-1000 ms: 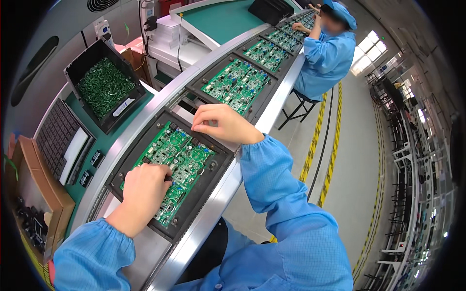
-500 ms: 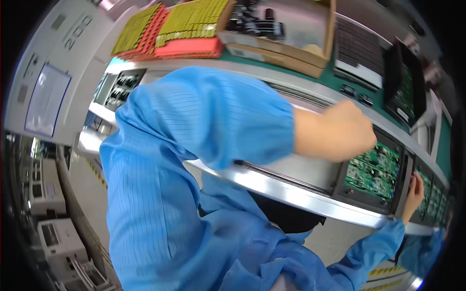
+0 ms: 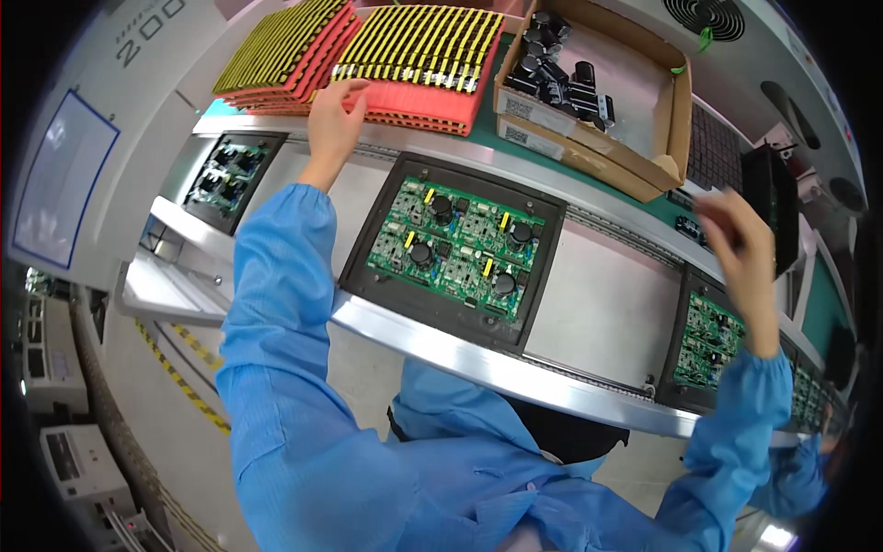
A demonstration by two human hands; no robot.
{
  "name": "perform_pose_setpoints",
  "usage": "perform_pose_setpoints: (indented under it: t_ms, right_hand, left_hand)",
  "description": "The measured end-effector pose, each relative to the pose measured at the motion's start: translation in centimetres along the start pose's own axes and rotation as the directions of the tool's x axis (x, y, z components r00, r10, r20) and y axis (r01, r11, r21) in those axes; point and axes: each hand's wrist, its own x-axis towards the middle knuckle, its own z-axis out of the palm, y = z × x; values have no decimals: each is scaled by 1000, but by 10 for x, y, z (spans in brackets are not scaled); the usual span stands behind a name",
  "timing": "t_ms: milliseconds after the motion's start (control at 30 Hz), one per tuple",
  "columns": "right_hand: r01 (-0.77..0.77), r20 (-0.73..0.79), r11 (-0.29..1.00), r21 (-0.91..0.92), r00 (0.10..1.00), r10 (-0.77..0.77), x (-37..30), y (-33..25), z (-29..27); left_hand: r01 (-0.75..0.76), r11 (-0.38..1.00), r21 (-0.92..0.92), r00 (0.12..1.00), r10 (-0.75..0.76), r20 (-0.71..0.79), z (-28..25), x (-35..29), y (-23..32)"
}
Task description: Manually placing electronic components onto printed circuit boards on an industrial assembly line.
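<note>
My left hand (image 3: 336, 124) is raised at the front edge of the red trays (image 3: 418, 106) full of yellow strip-like parts. Its thumb and forefinger are curved and apart, and I see nothing between them. My right hand (image 3: 743, 244), smeared by motion, hangs over the far side of the right-hand board carrier, near small black parts (image 3: 688, 227). Its thumb and fingers look apart. Between my arms, a green circuit board (image 3: 460, 244) with yellow parts and black round capacitors sits in a black carrier (image 3: 544, 313). Another green board (image 3: 706, 336) lies in the right carrier.
Metal conveyor rails (image 3: 441, 348) run left to right before me. A carrier with black parts (image 3: 225, 179) is at the left. Behind the line stand a cardboard box (image 3: 635, 161) of black capacitors and a dark slatted tray (image 3: 713, 147). Another blue sleeve (image 3: 796, 478) shows at far right.
My left arm has swung back from over the right-hand board to the red trays, uncovering the middle board. My right hand has left the carrier's right edge and moved up and away.
</note>
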Motion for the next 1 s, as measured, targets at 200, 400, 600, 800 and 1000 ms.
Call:
perform_pose_setpoints:
  t_ms: [200,400,600,800,1000]
  right_hand:
    - [528,-135,745,-408,772,-621,131,-67,139]
    - [294,-105,693,-658,876,-472,204,-65,242]
    - [306,-16,574,-760,873,-487,221,-68,281]
    - [268,-102,513,-816,806,-583,220,-37,288]
    - [223,-259,586,-779,737,-625,231,-41,303]
  left_hand:
    - [-557,830,21,829,555,60,43,30,56]
    - [-658,753,7,751,655,80,82,29,50]
    - [-684,716,137,729,671,133,90,38,-17]
    - [-627,767,139,776,600,193,101,40,8]
    - [-580,785,219,813,544,208,106,41,-15]
